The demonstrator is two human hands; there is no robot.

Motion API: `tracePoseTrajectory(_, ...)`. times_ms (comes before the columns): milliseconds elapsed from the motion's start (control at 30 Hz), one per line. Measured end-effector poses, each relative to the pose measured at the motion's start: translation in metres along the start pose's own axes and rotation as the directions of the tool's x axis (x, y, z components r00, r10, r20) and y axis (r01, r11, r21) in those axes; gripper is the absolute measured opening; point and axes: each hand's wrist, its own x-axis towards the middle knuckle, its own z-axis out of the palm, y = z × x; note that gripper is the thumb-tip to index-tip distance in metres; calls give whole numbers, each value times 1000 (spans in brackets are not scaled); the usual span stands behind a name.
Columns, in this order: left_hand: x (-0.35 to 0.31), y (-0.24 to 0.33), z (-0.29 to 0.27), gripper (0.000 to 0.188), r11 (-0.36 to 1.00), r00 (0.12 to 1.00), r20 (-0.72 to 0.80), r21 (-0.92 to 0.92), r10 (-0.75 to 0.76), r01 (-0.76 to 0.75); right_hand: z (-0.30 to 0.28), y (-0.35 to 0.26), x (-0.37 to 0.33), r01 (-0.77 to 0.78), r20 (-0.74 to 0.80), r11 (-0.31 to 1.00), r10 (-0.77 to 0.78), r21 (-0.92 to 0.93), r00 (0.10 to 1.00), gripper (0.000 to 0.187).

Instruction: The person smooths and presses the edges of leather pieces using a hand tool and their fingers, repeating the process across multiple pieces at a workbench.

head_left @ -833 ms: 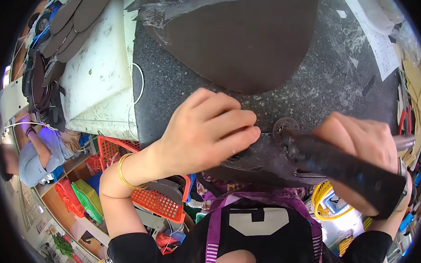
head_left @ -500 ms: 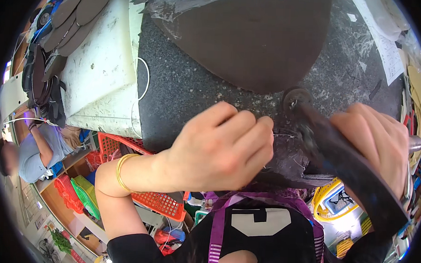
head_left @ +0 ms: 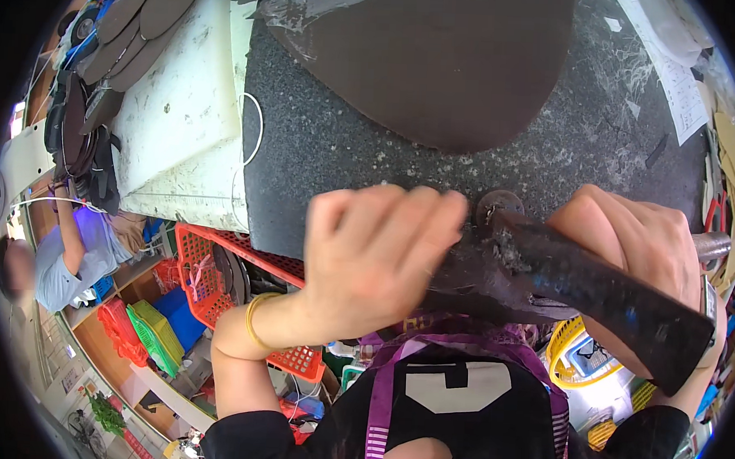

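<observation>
My right hand (head_left: 642,241) is wrapped round the handle of a hammer (head_left: 611,293). Its long dark head slants across the near edge of the dark stone-like work slab (head_left: 305,153), and the round striking face lies just right of my left hand (head_left: 379,250). The fingers of that left hand are bent together, a little blurred, and their tips are hidden. Below the hammer's face, a dark piece of material (head_left: 479,296) lies along the slab's near edge. A large brown rounded sheet (head_left: 440,69) rests farther back on the slab.
Brown sole-shaped pieces (head_left: 138,31) lie at the far left by a white board (head_left: 180,98). Red plastic baskets (head_left: 194,259) stand below the slab's left side. A yellow-rimmed basket (head_left: 563,349) is at lower right. Another person (head_left: 84,250) sits at the left.
My left hand has lifted slightly and turned, its fingers less tightly curled. The hammer has tilted flatter, its face shifting slightly left and nearer to me.
</observation>
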Motion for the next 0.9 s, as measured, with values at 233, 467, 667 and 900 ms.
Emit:
tracePoseTrajectory(233,-13,-8,10,31,941,995,-36,-331,-88,72,3,-2,-1,1,-29,999,-2,-32,1000,21)
tracePoseTrajectory(467,-18,-6,10,29,981,994,-101,-186,34,-53,0,-1,12,53,-17,998,-53,-14,998,19)
tracePoseTrajectory(667,-1,7,6,16,985,993,-70,-141,94,-103,-6,-10,3,-9,22,999,10,-38,1000,18)
tracePoseTrajectory(900,-8,10,-7,10,1000,999,36,-9,17,-16,4,-6,24,115,72,991,-120,64,990,20)
